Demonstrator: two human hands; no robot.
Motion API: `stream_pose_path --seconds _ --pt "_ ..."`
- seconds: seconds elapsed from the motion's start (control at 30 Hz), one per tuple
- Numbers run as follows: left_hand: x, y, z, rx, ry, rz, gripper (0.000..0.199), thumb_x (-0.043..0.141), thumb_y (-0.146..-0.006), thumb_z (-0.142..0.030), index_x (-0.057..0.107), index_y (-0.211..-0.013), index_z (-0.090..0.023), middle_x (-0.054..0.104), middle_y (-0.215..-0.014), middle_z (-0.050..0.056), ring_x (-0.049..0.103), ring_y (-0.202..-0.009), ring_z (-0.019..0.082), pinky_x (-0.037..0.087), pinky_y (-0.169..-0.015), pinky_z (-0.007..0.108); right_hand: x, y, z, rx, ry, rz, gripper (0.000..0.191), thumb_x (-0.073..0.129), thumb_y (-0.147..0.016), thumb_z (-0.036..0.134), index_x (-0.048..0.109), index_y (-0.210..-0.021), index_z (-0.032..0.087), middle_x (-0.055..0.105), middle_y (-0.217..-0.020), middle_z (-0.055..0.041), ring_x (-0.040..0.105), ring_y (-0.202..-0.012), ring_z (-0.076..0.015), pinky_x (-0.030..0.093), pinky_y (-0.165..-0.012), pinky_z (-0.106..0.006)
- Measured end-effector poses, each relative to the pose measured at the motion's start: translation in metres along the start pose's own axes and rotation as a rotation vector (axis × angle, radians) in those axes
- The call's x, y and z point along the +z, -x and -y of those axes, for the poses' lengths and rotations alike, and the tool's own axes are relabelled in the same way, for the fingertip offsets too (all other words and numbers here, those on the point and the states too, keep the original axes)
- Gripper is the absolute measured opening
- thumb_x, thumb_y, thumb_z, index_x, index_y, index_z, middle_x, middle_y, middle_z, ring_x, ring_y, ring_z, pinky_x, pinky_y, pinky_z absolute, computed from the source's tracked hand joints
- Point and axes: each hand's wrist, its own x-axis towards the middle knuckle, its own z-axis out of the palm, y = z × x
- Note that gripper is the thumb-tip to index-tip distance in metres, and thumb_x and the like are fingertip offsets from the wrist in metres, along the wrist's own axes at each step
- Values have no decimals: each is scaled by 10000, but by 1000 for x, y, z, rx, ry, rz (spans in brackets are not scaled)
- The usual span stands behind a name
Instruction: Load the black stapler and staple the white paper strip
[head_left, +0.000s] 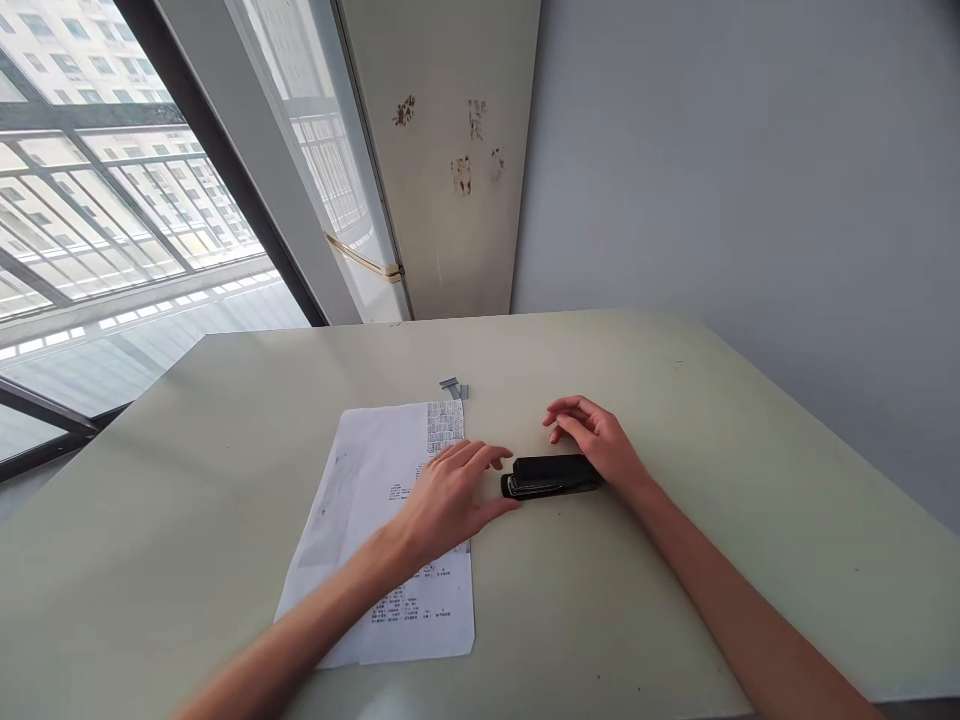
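A black stapler (553, 476) lies on the table between my two hands. My left hand (454, 490) is over the right part of the printed paper sheets (420, 620), its thumb and fingers apart around the stapler's left end, with nothing held. At the stapler's right end rests my right hand (596, 440), its fingers loosely curled and apart above the table, gripping nothing. Small grey staple strips (453, 387) lie just beyond the top edge of the paper. My left forearm covers part of the sheets.
The pale table (675, 580) extends around the paper and stapler. A grey wall (735, 180) borders its right side. Behind it stands a cream panel (450, 240) with dark marks, beside a glossy door with a gold handle (364, 260). Windows (127, 200) are at the left.
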Motion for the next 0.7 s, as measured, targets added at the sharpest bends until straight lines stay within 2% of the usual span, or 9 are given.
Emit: stream_pose_path --seconds 0.2,0.53,0.7 --pt "-11 23 16 -31 -2 -20 323 750 -970 -442 632 -1210 -261 749 -1125 43 702 -1022 255 575 -908 432 1 3 -2 -9 113 16 248 534 -995 424 701 -973 242 737 -976 -33 671 -737 -175 529 -862 -377" --pt "-7 27 16 -39 13 -24 278 695 -1010 -455 646 -1203 -262 751 -1107 52 705 -1010 254 570 -906 443 8 7 -6 -21 185 -2 337 484 -1019 512 701 -992 255 731 -956 -45 659 -758 -201 523 -834 -380" --pt "-5 26 14 -37 21 -19 263 678 -1022 -449 643 -1209 -268 751 -1085 42 700 -972 248 564 -895 431 11 7 -7 -16 196 -25 314 468 -1020 453 702 -970 249 725 -941 -40 648 -739 -188 522 -811 -367"
